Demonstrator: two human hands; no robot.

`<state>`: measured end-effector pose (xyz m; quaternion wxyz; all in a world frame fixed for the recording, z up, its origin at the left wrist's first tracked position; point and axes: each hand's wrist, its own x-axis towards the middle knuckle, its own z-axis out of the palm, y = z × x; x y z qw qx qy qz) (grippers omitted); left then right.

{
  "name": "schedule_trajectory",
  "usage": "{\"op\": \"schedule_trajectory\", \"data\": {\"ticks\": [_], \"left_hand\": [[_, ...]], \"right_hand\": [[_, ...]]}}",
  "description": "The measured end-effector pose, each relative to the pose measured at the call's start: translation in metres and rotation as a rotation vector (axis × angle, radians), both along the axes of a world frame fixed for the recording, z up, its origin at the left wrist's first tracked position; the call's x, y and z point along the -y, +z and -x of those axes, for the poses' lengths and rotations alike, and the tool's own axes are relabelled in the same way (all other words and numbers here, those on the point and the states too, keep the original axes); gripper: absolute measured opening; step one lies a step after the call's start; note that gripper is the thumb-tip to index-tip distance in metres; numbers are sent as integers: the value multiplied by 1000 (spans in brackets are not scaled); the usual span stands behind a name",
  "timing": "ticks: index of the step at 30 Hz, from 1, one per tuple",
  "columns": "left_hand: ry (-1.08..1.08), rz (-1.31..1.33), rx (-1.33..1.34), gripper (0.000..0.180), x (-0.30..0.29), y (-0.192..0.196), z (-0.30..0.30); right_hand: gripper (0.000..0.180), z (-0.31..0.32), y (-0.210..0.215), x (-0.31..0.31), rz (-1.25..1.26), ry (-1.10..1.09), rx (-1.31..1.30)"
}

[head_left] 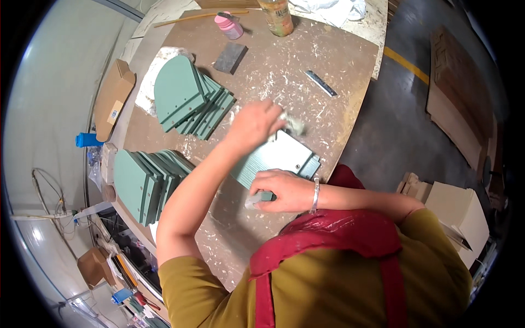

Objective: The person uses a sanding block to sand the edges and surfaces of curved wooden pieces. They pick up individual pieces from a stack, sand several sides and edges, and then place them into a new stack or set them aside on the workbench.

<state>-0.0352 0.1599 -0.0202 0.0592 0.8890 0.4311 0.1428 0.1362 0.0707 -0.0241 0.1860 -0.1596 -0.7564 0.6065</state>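
A pale green board with a few small holes near its edge lies on the worktop in front of me, with another board edge showing under it. My left hand reaches over its far side, fingers curled on a crumpled whitish cloth blurred by motion. Against the near edge rests my right hand, closed round a small dark green block-like piece with a pale end; its exact kind is unclear. To the left stand two stacks of rounded green boards, a far stack and a near stack.
On the stained brown worktop are a dark grey block, a pink bottle, a jar, a thin dark strip and a wooden stick. Cardboard boxes stand at right beside the table.
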Motion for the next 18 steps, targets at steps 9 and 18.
{"op": "schedule_trajectory", "data": {"ticks": [9,18], "left_hand": [[-130,191,129,30,10,9,-34],[-269,195,229,29,13,7,-56]], "right_hand": [[27,-1,2,-1,-23,46,46],[29,-3,4,-3,9,67,85]]}}
